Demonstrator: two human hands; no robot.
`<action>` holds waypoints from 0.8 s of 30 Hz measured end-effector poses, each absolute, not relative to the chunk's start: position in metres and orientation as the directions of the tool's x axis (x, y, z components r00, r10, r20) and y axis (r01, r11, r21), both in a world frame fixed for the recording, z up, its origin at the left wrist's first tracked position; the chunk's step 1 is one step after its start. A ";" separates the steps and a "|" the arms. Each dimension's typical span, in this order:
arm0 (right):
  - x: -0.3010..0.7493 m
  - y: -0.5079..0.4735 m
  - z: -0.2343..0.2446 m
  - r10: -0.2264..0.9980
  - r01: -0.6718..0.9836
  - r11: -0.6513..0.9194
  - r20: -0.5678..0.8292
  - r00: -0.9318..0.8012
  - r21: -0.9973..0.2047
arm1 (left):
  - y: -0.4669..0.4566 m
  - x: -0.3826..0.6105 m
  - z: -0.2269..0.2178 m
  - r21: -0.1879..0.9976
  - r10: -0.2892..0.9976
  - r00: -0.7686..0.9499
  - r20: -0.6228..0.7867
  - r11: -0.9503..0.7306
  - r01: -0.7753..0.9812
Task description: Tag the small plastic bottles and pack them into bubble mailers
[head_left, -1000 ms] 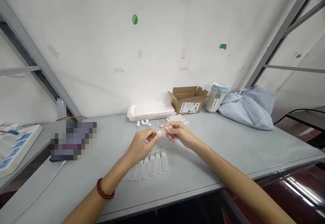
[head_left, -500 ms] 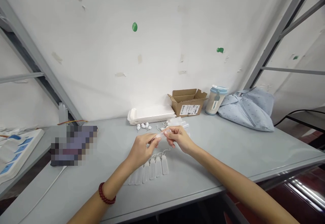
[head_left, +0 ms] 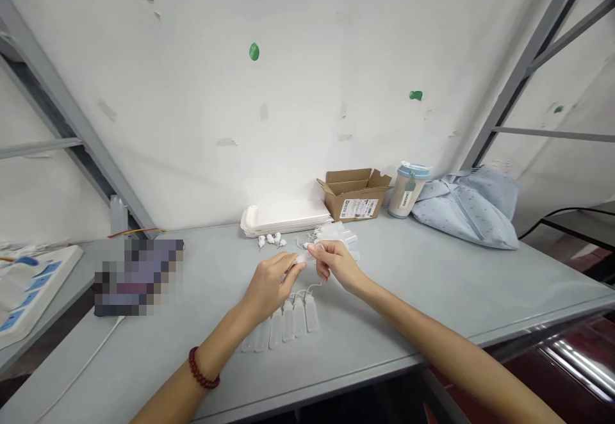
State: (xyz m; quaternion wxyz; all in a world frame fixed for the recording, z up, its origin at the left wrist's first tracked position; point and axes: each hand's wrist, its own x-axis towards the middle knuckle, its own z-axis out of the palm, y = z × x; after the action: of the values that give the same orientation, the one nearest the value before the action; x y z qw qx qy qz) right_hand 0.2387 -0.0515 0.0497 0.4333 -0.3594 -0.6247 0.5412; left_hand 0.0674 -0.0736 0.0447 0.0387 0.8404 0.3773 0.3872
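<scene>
A: What do the hands hold?

B: A small translucent white plastic bottle, partly hidden by fingers, nearer the viewer than the open brown cardboard box and to its left.

A: And the finger positions?

B: Left hand: thumb and forefinger pinching one end of the bottle. Right hand: thumb and forefinger pinching the other end, lower fingers curled.

A: The surroundings?

B: Nearer the viewer than the box, a row of translucent plastic bottles with thin white tails; left of it, stacked shallow white trays; just right, a cream cup with a blue lid.
</scene>
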 end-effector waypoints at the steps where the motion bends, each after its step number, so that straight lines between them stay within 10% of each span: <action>1: 0.239 -0.052 0.051 0.917 -0.001 0.206 0.194 -0.347 -0.979 | -0.071 0.065 0.047 0.390 0.683 0.400 0.612 -0.700 0.599; 10: 0.256 -0.037 0.059 0.921 0.060 0.390 0.388 -0.041 -0.919 | -0.016 0.001 0.031 0.401 0.822 0.153 0.548 -0.419 0.815; 24: 0.289 -0.012 0.066 0.810 0.391 0.483 0.569 0.140 -0.784 | -0.005 0.020 0.009 0.409 0.825 0.442 0.353 -0.561 0.720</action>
State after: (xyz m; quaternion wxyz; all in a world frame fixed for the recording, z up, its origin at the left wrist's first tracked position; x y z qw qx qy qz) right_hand 0.2888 -0.0116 0.0658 0.5862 -0.4760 -0.6307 0.1790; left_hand 0.0198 -0.0053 0.0088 0.0993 0.8432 0.4581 0.2632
